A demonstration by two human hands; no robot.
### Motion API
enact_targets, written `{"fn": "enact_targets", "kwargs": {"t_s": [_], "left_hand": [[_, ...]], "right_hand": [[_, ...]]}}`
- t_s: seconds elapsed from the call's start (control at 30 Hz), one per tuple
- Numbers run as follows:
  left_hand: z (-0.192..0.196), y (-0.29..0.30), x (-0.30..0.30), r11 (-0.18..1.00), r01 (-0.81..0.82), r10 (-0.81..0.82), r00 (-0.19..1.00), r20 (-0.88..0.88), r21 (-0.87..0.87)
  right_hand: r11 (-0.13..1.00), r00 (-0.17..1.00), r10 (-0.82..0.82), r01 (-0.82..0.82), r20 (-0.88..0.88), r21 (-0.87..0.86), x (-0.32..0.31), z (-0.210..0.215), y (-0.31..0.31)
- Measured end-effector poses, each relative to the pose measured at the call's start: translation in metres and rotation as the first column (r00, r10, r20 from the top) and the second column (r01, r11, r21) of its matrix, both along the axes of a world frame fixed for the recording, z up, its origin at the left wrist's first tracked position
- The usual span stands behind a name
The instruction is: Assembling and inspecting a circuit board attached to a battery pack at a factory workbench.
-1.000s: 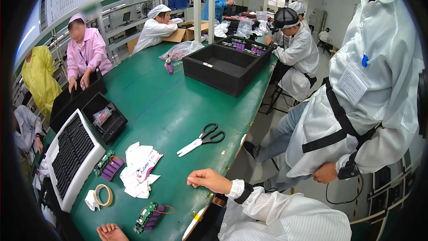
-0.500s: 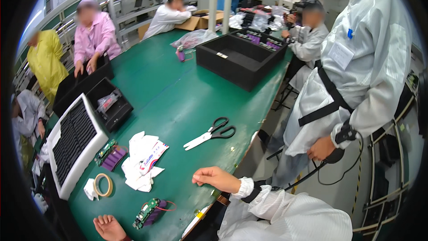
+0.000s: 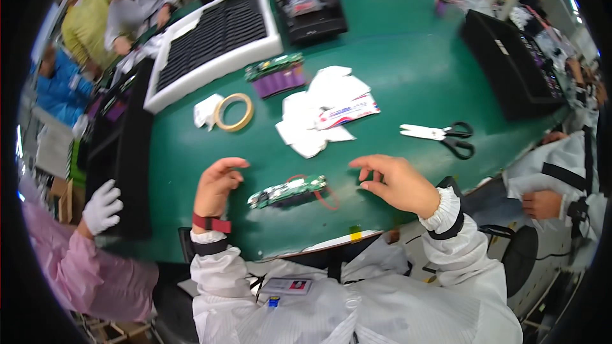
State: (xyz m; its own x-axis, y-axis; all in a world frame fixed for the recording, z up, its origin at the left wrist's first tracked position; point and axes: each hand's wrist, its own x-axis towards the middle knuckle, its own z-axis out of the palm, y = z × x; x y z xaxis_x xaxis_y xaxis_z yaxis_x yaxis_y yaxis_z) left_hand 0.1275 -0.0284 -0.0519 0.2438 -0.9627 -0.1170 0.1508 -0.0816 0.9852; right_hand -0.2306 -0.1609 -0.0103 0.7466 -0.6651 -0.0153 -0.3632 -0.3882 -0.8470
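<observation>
From my distant post, I see the left hand (image 3: 215, 190) and the right hand (image 3: 401, 185) empty, fingers loosely parted. Between them lies the green circuit board (image 3: 287, 192), untouched: I judge no handling is under way yet. Beyond the right hand, scissors (image 3: 437, 134) lie free.

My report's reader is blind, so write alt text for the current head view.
A person's bare left hand and right hand are either side of a green circuit board, apparently not touching it, on a green table. Beyond lie a tape roll, white cloth-like pieces, black-handled scissors and another, purple-celled board.
</observation>
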Motion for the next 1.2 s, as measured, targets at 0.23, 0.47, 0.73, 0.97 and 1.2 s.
{"fn": "enact_targets", "kwargs": {"t_s": [0.23,0.47,0.73,0.97,1.2], "left_hand": [[0.029,0.037,-0.042,0.999,-0.014,0.003,0.963,0.269,0.038],[0.018,0.048,-0.068,0.985,0.085,-0.099,0.991,0.085,0.149],[0.05,0.048,-0.074,0.997,-0.055,0.043,0.981,0.191,0.062],[0.1,0.02,-0.091,0.987,0.153,-0.057,0.638,0.768,-0.053],[0.082,-0.008,-0.095,0.981,0.188,-0.154,0.591,0.792,0.05]], "right_hand": [[0.988,0.985,0.157,-0.157,0.065,-0.001,0.049,-0.019,0.012],[0.98,0.985,0.12,-0.097,0.126,-0.174,0.063,-0.03,0.013],[0.994,0.987,-0.025,0.042,0.161,-0.103,0.053,-0.019,0.017],[0.988,0.97,-0.112,0.133,0.218,-0.08,0.039,0.021,0.057],[0.97,0.962,-0.186,0.212,0.198,-0.117,0.053,0.008,0.066]]}}
